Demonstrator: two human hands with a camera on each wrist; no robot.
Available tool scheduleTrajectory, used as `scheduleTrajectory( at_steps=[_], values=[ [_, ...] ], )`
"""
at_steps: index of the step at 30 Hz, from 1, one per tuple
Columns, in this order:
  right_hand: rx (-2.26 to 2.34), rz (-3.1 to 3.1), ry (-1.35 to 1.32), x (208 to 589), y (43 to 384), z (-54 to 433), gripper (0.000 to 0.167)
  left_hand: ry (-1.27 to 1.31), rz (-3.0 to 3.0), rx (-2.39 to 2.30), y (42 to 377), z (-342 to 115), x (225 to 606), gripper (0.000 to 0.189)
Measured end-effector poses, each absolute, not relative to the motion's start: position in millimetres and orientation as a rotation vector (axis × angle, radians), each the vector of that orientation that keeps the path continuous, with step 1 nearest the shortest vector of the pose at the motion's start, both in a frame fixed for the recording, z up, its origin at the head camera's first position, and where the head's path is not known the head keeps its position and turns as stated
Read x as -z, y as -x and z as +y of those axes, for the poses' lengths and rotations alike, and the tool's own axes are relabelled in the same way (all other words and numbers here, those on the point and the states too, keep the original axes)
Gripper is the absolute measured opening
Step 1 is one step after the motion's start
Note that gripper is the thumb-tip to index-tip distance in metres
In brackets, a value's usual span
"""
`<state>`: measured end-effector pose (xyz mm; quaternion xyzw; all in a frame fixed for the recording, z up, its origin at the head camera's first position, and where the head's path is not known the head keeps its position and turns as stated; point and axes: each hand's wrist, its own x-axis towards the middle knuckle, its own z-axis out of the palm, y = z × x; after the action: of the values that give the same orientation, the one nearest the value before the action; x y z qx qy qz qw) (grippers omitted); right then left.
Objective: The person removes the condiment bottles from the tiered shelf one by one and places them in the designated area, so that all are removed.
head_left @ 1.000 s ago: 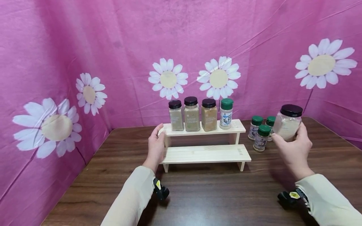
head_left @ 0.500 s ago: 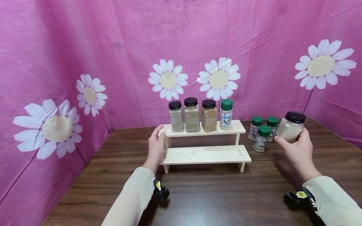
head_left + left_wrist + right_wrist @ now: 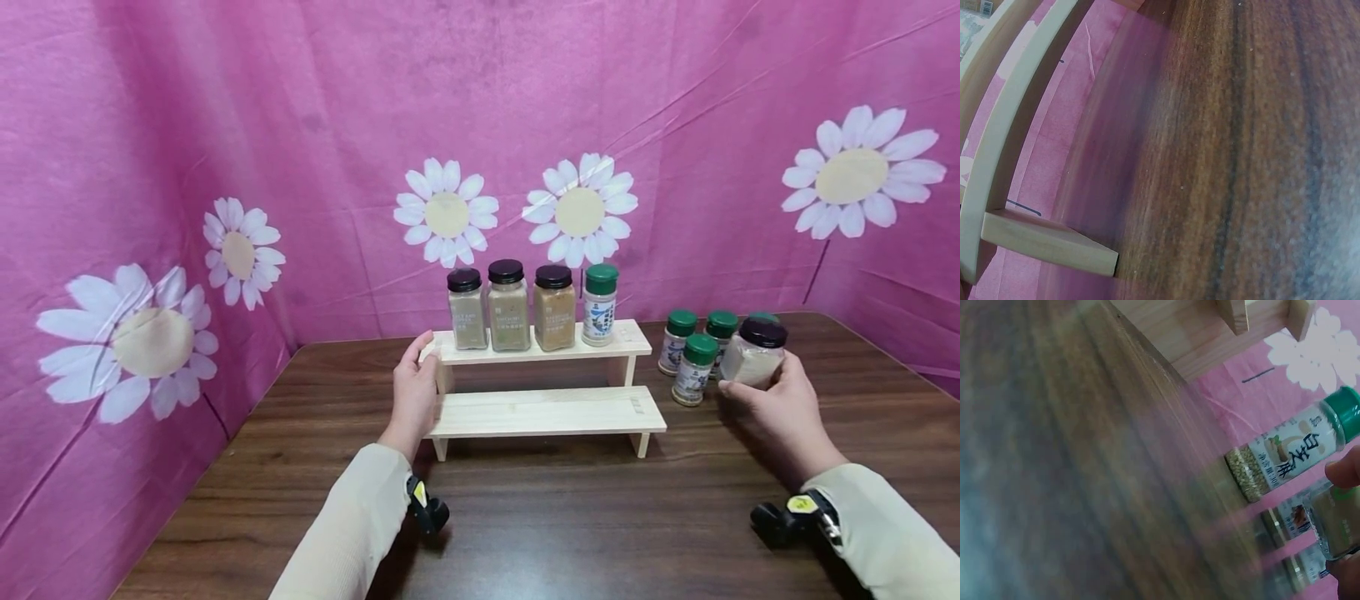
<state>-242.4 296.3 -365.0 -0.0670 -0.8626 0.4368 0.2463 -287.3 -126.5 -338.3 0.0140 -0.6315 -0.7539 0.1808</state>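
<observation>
My right hand point(image 3: 787, 412) grips a glass spice jar point(image 3: 752, 362) with a black lid and pale powder inside, thumb on its near left side. The jar leans slightly, low over the table beside several green-capped shakers point(image 3: 690, 379). In the right wrist view its glass base point(image 3: 1332, 528) is off the table, and a shaker of sesame-like seeds point(image 3: 1288, 453) stands close by. My left hand point(image 3: 414, 396) holds the left end of a two-step wooden rack point(image 3: 547, 412); its fingers are out of sight in the left wrist view, where a rack leg point(image 3: 1050, 240) shows.
On the rack's upper step stand several seasoning bottles: black-lidded jars point(image 3: 510, 312) and one green-capped shaker point(image 3: 600, 312) at their right. The lower step point(image 3: 540, 410) is bare wood. A pink cloth with daisies point(image 3: 337, 167) hangs behind the brown table point(image 3: 525, 517).
The right hand has lowered the spice jar, first moving right, then back left toward the green-capped shakers. Another green cap now shows behind the jar. My left hand stays on the rack.
</observation>
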Motion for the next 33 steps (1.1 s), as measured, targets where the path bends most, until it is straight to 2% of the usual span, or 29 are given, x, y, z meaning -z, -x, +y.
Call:
scheduleTrajectory(
  at_steps=[12,33],
  values=[
    [-1.203,-2.381,0.137,381,252,299,0.066,-0.054,-1.798,2.121,287,-127,339,0.039],
    [-1.204,-2.406,0.075,387,257,298,0.069,-0.053,-1.791,2.111,288,-127,338,0.038]
  ],
)
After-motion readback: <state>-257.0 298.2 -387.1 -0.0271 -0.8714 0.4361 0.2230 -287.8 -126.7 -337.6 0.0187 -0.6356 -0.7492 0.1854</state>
